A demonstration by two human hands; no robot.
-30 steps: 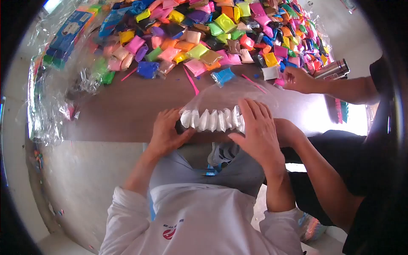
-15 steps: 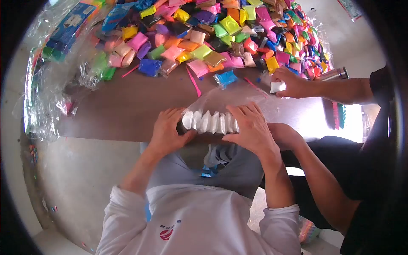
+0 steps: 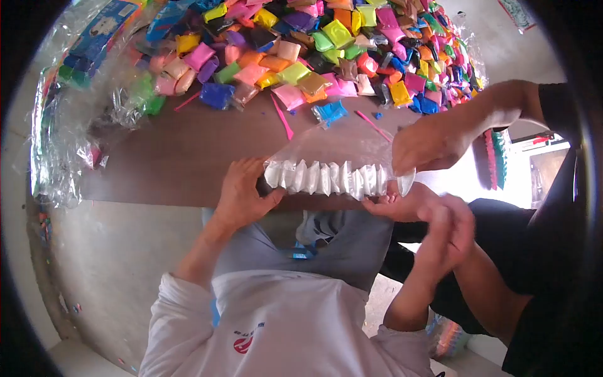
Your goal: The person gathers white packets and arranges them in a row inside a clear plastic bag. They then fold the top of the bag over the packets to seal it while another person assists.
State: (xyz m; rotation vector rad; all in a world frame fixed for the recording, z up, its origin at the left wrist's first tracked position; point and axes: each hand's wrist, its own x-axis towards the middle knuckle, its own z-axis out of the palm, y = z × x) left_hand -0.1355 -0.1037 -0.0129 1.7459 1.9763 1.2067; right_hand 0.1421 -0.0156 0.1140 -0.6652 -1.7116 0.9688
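I am cupping my left hand (image 3: 242, 196) around the left end of the row of white packets (image 3: 326, 179), thumb in front and fingers curled behind, closed firmly on that end. It seems to be acting as a stop, so the upright packets are leaning on one another rather than fanning over. The row is standing on edge along the near rim of the brown table (image 3: 188, 157), inside the mouth of a clear bag (image 3: 342, 146) that is lying flat behind it, probably so the film is keeping the packets in line.

My right hand (image 3: 447, 225) is hanging just off the right end of the row, below the table edge, fingers half curled. I cannot tell whether anything is in it, or whether it is touching the row.

A co-worker's hand (image 3: 432, 143) is reaching in from the right and pinching one white packet (image 3: 406, 183) against the row's right end. A second co-worker's hand (image 3: 394, 205) is lying palm up just beneath that end, apparently propping it.

Further out, a blue packet (image 3: 330, 113) and a pink stick (image 3: 281, 116) are lying loose on the bare wood. Beyond them, a heap of coloured packets (image 3: 326, 44) is covering the far side, with crumpled clear film (image 3: 81, 125) bunched at the left edge.
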